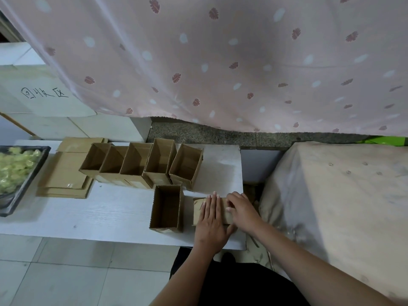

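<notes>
A small brown cardboard box [198, 206] lies at the near right corner of the white table [106, 213], mostly hidden under my hands. My left hand [210, 219] presses flat on its top, fingers straight and together. My right hand [241, 209] rests on the box's right part with its fingers bent over the cardboard. Just left of it stands an open-topped cardboard box [167, 207]. Behind, a row of several open boxes [141, 164] stands side by side.
A stack of flat, unfolded cartons [66, 173] lies left of the row. A black tray [24, 184] of pale green pieces sits at the left edge. A pink patterned curtain [220, 62] hangs behind; a cloth-covered block [342, 195] stands right.
</notes>
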### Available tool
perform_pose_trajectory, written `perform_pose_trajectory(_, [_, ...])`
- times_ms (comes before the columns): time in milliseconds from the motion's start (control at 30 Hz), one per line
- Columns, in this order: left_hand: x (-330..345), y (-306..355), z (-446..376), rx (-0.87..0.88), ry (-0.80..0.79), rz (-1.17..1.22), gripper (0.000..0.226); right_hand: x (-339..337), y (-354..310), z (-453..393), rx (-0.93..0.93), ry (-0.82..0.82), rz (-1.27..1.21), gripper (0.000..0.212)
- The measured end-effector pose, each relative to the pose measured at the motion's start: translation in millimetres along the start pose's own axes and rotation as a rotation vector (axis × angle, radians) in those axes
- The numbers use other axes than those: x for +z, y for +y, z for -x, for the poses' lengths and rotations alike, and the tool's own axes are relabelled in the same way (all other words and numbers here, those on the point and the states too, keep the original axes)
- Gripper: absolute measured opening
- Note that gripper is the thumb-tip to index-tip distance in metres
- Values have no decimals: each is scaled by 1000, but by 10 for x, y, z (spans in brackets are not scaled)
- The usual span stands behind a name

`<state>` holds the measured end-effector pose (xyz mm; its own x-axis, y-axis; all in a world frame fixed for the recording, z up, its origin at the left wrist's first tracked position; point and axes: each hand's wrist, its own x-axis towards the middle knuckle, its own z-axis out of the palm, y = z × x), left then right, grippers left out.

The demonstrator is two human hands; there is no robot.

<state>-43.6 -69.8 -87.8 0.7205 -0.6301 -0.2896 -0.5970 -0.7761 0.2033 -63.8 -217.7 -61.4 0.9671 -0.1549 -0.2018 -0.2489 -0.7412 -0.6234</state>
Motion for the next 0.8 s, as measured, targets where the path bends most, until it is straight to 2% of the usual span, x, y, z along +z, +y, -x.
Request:
perform_pose_trajectory(133, [1,-2,-1,-6,-5,-4,96,-87,46,66,59,-4,-129,18])
perform_pose_trajectory(333, [-17,-1,-5,-5,8,12,96,-151,94,124,203,119,-300,10])
perform_pose_trajectory(467, [-11,12,-21,-14,12,35,96,-140,173,156,332,142,-341,29])
perform_pose_trajectory(667, [-3,-9,-28,-8,-9,45,98,-211,355,217,468,262,-373,25])
perform_pose_trajectory(800, [-40,5,-33,-19,-40,31,102,-222,406,242,517,217,-299,40])
